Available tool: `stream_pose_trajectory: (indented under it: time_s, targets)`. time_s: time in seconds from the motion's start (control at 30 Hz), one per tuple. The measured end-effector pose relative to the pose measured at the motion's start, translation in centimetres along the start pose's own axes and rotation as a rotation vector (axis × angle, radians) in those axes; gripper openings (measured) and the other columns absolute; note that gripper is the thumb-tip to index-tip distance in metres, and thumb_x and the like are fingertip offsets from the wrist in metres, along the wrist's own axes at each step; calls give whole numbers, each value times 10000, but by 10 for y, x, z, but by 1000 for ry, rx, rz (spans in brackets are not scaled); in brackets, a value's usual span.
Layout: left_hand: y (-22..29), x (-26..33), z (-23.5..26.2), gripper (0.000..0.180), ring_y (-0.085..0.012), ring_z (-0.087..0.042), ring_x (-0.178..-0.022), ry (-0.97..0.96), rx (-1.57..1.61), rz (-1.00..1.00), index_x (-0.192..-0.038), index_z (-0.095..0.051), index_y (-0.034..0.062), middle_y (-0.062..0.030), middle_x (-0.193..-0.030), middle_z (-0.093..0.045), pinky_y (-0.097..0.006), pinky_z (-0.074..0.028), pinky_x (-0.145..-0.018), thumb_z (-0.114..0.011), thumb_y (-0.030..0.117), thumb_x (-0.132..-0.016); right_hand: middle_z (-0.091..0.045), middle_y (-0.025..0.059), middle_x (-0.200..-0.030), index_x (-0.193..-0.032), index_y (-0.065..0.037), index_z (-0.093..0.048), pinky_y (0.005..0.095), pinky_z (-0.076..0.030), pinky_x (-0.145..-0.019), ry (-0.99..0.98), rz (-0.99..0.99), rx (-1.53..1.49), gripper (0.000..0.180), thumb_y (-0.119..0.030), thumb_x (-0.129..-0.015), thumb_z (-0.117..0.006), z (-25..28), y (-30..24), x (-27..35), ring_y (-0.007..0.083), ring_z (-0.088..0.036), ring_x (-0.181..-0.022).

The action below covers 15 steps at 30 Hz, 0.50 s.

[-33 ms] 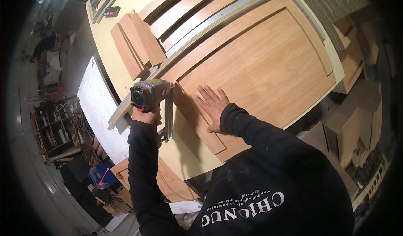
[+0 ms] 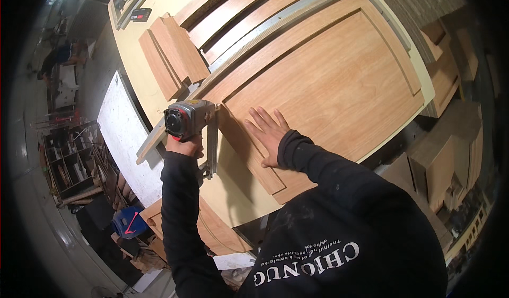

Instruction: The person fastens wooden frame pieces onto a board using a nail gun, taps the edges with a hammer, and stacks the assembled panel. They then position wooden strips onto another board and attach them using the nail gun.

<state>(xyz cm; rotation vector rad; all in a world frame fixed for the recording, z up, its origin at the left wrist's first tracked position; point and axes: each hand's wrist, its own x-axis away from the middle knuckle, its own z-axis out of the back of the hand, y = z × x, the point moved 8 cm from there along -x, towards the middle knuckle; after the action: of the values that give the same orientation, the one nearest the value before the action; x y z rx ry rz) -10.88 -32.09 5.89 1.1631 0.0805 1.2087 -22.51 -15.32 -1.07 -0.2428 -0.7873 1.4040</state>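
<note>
My left hand (image 2: 184, 146) is wrapped around the handle of a grey and black nail gun (image 2: 197, 116). The gun's nose meets the left edge of a framed wooden door panel (image 2: 323, 81), near its upper left corner. Its magazine (image 2: 212, 152) reaches back toward me, beside the panel's left edge. Flat on the panel, close to the left frame strip (image 2: 246, 149), lies my right hand (image 2: 270, 138) with fingers spread and nothing in it. Along the panel's far side runs a straight batten (image 2: 275, 30). The gun hides the exact contact spot.
Short wood blocks (image 2: 175, 54) and long strips (image 2: 249, 12) lie beyond the panel on the pale yellow bench (image 2: 143, 81). A small dark box (image 2: 141, 15) is at the far left. A white board (image 2: 124, 134) stands left; cardboard boxes (image 2: 435, 160) are stacked right.
</note>
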Motion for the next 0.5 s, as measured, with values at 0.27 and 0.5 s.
stream_pose_trajectory:
  time_s: [0.27,0.5]
  targets:
    - [-2,-6,-7,311,-149,-514,-404,-25,-238,45,-980,-565,98,-27,-590,-538,-282,-413,-344,-558,-15,-690,-18,184,-1457,-1400,-85,-103,494,-16,-1069,-2,11,14,1072,-402,-598,-740,1,-2,2,312,8,-1355]
    - [9,11,11,270,-157,-543,-441,6,48,-206,-887,-572,74,-41,-600,-548,-303,-452,-406,-586,-3,-629,-13,179,-1459,-1402,-93,-97,492,-14,-1068,-15,-2,37,1071,-401,-601,-737,1,-4,2,309,16,-1356]
